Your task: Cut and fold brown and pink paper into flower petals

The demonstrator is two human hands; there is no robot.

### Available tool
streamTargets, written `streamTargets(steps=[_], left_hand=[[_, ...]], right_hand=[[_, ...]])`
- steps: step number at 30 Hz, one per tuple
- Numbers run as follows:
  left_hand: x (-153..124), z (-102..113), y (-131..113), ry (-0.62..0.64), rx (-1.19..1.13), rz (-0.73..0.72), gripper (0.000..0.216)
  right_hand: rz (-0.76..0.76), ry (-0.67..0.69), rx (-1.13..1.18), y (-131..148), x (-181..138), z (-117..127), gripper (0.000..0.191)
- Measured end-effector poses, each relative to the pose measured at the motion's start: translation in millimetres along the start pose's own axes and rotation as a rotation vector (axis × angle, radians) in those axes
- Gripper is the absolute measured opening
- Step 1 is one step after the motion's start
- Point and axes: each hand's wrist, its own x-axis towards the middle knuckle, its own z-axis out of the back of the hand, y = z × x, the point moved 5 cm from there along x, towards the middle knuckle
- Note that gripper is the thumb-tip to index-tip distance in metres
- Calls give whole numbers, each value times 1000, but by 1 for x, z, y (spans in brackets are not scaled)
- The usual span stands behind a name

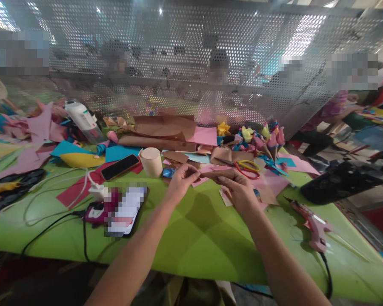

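Observation:
Between my hands, above the middle of the green table [191,242], is a small strip of brown paper [214,174]. My left hand [182,180] pinches its left end between thumb and fingertips. On the other side my right hand [238,187] grips the paper, thumb in front and fingers behind. Just beyond the right hand lie scissors [247,166] with red and yellow handles. A beige paper roll [151,162] stands upright left of my left hand. Scraps of pink paper [272,182] spread beneath and behind the right hand.
A pink glue gun [315,227] rests at the right, near a black container [341,182] lying on its side. To the left are a black phone [120,166], a lit phone [127,210] and a power strip [95,212] with cables. Paper flowers [247,134] stand before a perforated metal screen [178,55].

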Motion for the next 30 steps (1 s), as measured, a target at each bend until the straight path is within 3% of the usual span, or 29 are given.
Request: streamTargets(steps=[11,16,21,25,30], left_hand=[[5,3,18,6,-48,139,36],[2,-1,5,106,323,-72,21],[-8,-21,-8,300,742,-322,34],[-8,-23,-6,318,848,-293,30],[-5,-19,-6,286,777,-207,32]], right_hand=[[4,-6,62,4,-4,-2,14],[-14,-19,-3,2,-3,0,13],[-29,6,-13,-5,0,0,13],[-53,52,-16,-7,1,-2,15],[-53,92,-48,-2,-1,-4,30]])
